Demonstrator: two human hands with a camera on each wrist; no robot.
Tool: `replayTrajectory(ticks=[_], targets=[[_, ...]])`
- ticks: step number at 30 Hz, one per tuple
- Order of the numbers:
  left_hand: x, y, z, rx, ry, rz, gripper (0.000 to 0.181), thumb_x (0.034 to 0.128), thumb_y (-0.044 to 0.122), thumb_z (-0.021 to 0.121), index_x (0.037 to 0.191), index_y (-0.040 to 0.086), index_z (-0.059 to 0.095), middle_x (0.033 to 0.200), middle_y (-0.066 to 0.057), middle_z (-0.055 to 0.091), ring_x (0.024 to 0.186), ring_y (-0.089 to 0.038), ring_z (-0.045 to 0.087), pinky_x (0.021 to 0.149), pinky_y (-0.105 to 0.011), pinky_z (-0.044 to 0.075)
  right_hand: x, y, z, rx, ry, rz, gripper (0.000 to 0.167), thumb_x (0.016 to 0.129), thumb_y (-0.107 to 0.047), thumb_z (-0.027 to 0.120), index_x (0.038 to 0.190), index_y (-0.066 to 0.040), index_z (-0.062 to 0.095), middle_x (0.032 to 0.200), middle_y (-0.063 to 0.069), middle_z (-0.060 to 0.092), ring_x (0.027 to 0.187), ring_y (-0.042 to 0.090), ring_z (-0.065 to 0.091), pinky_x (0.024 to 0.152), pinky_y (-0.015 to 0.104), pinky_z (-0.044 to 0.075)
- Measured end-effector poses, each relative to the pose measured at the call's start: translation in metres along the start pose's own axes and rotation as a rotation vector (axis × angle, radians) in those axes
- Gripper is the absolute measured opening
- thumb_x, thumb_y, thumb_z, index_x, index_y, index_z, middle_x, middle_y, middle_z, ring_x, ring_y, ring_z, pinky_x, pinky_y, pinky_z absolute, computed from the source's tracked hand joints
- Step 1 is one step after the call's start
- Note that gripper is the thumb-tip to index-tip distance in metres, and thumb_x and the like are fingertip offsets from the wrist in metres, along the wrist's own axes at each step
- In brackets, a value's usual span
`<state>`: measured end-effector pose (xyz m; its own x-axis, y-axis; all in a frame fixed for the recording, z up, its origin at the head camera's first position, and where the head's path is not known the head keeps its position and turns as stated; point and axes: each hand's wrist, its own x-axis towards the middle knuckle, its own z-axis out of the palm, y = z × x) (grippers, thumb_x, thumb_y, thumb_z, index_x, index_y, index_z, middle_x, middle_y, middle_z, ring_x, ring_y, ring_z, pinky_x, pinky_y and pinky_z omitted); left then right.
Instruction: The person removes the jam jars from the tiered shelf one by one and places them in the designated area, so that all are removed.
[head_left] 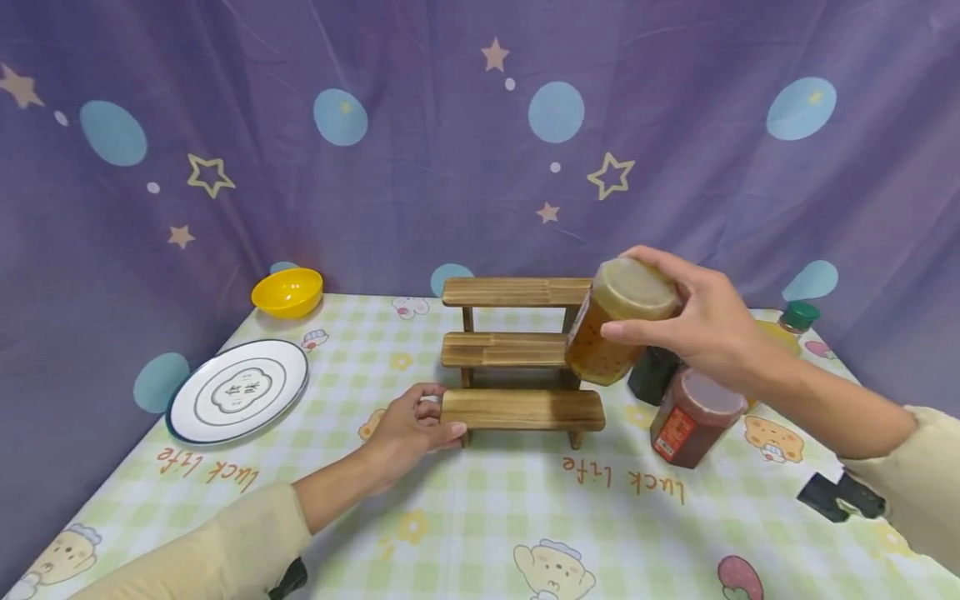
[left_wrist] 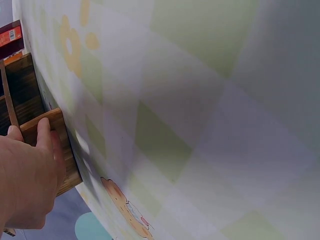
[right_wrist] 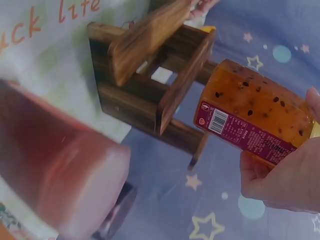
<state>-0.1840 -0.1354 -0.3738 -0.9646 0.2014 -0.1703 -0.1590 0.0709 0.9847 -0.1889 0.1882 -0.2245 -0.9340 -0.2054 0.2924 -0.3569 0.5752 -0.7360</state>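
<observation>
A three-step wooden display rack [head_left: 517,408] stands mid-table. My left hand [head_left: 403,433] grips the left end of its lowest step, the thumb at the front edge; the left wrist view shows the fingers [left_wrist: 45,135] on the wood. My right hand [head_left: 708,321] holds a jar of orange jam with dark seeds [head_left: 592,346], pale lid upward, tilted and raised beside the rack's right side. A purple label with a barcode shows on this jar [right_wrist: 250,110] in the right wrist view. Below the right hand stands a red jar [head_left: 690,421] with a pale lid.
Behind the red jar are a dark container [head_left: 654,377] and a green-capped bottle [head_left: 799,317], partly hidden by the right arm. On the left lie a white plate with a dark rim [head_left: 176,412] and a yellow bowl [head_left: 288,293]. A purple curtain [head_left: 450,167] hangs behind the table.
</observation>
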Motion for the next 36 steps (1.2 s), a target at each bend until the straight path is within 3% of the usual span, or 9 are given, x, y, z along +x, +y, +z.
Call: replayTrajectory(ticks=[6, 16, 18, 21, 26, 29, 32, 36], targets=[[0.002, 0.001, 0.001, -0.007, 0.008, -0.011, 0.058, 0.0840, -0.006, 0.070, 0.133, 0.000, 0.039, 0.107, -0.020, 0.061, 0.092, -0.030, 0.065, 0.086, -0.041, 0.059, -0.007, 0.007, -0.021, -0.055, 0.045, 0.034, 0.066, 0.077, -0.030, 0.083, 0.134, -0.036, 0.049, 0.113, -0.002, 0.060, 0.092, 0.016, 0.059, 0.069, 0.019, 0.052], [0.000, 0.002, 0.001, -0.009, 0.003, -0.008, 0.058, 0.0851, -0.006, 0.069, 0.134, -0.002, 0.038, 0.108, -0.021, 0.060, 0.091, -0.027, 0.065, 0.087, -0.041, 0.059, -0.024, 0.021, -0.066, -0.179, 0.147, 0.082, 0.069, 0.077, -0.030, 0.083, 0.137, -0.035, 0.049, 0.109, -0.006, 0.059, 0.085, 0.009, 0.055, 0.061, 0.013, 0.045], [0.000, 0.002, 0.000, -0.001, 0.001, -0.010, 0.058, 0.0852, -0.005, 0.069, 0.134, -0.001, 0.038, 0.108, -0.020, 0.060, 0.091, -0.027, 0.065, 0.087, -0.040, 0.059, -0.029, 0.026, -0.074, -0.193, 0.157, 0.107, 0.070, 0.077, -0.031, 0.082, 0.138, -0.036, 0.048, 0.107, -0.006, 0.060, 0.080, 0.010, 0.055, 0.056, 0.016, 0.047], [0.001, 0.002, 0.000, 0.009, 0.003, -0.012, 0.058, 0.0848, -0.005, 0.069, 0.134, 0.001, 0.039, 0.107, -0.019, 0.060, 0.091, -0.028, 0.065, 0.087, -0.040, 0.059, -0.035, 0.036, -0.085, -0.147, 0.177, 0.122, 0.069, 0.079, -0.026, 0.081, 0.139, -0.034, 0.047, 0.107, -0.006, 0.060, 0.080, 0.008, 0.056, 0.054, 0.016, 0.046], [0.003, 0.002, 0.000, 0.010, 0.012, -0.011, 0.058, 0.0842, -0.005, 0.070, 0.133, 0.001, 0.040, 0.106, -0.019, 0.060, 0.090, -0.029, 0.065, 0.087, -0.040, 0.059, -0.038, 0.064, -0.099, 0.046, 0.216, -0.029, 0.063, 0.080, 0.006, 0.074, 0.135, -0.016, 0.052, 0.107, -0.002, 0.059, 0.081, 0.007, 0.057, 0.054, 0.015, 0.050], [0.002, 0.002, 0.000, 0.013, 0.013, -0.010, 0.058, 0.0842, -0.005, 0.070, 0.133, 0.000, 0.039, 0.106, -0.019, 0.060, 0.090, -0.029, 0.065, 0.086, -0.040, 0.059, -0.039, 0.080, -0.110, 0.055, 0.288, -0.050, 0.063, 0.076, 0.012, 0.073, 0.128, -0.018, 0.056, 0.103, -0.009, 0.059, 0.079, 0.004, 0.054, 0.052, 0.011, 0.049], [0.001, 0.001, 0.000, 0.014, 0.007, -0.006, 0.058, 0.0845, -0.004, 0.070, 0.134, -0.001, 0.039, 0.106, -0.019, 0.060, 0.090, -0.028, 0.065, 0.086, -0.040, 0.059, -0.045, 0.098, -0.122, -0.098, 0.361, 0.022, 0.065, 0.075, 0.001, 0.079, 0.127, -0.031, 0.057, 0.096, -0.022, 0.055, 0.076, -0.004, 0.049, 0.051, 0.006, 0.041], [0.000, 0.002, -0.001, 0.015, 0.002, -0.005, 0.058, 0.0846, -0.004, 0.070, 0.134, 0.001, 0.039, 0.106, -0.019, 0.059, 0.090, -0.028, 0.065, 0.087, -0.041, 0.059, -0.051, 0.128, -0.137, -0.290, 0.352, 0.116, 0.069, 0.074, -0.016, 0.084, 0.127, -0.044, 0.050, 0.084, -0.031, 0.047, 0.068, -0.010, 0.043, 0.045, 0.011, 0.039]])
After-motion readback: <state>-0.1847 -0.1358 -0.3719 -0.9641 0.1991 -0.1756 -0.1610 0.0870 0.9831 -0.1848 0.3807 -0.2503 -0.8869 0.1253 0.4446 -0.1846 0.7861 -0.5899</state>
